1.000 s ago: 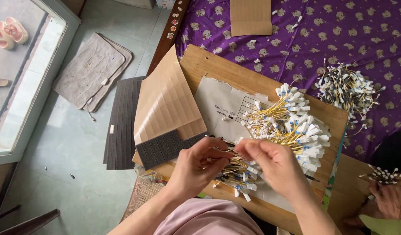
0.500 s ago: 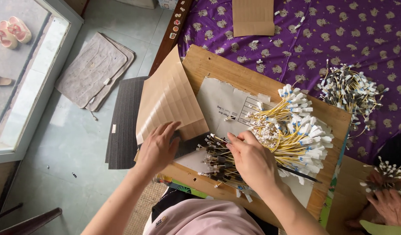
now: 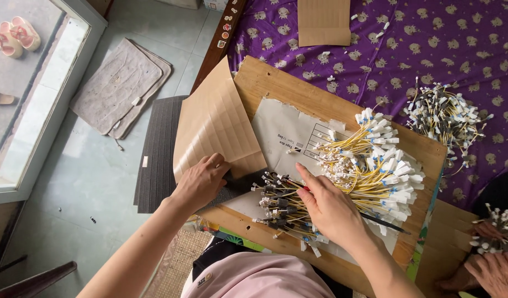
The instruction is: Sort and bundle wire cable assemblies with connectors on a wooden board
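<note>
Right now the right hand [image 3: 328, 207] lies flat, fingers loose, on the wire bundle [image 3: 281, 201]; its length runs rightward. Left hand [image 3: 201, 179] presses the brown sheet [image 3: 215, 127], gripping nothing.

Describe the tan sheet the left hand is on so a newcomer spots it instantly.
Start at the wooden board lying over the purple cloth. The tan sheet covers the board's left corner, its lower edge under the left hand. Unlike the smaller tan sheet up on the cloth, it is large, ruled with faint lines and overhangs the board.
</note>
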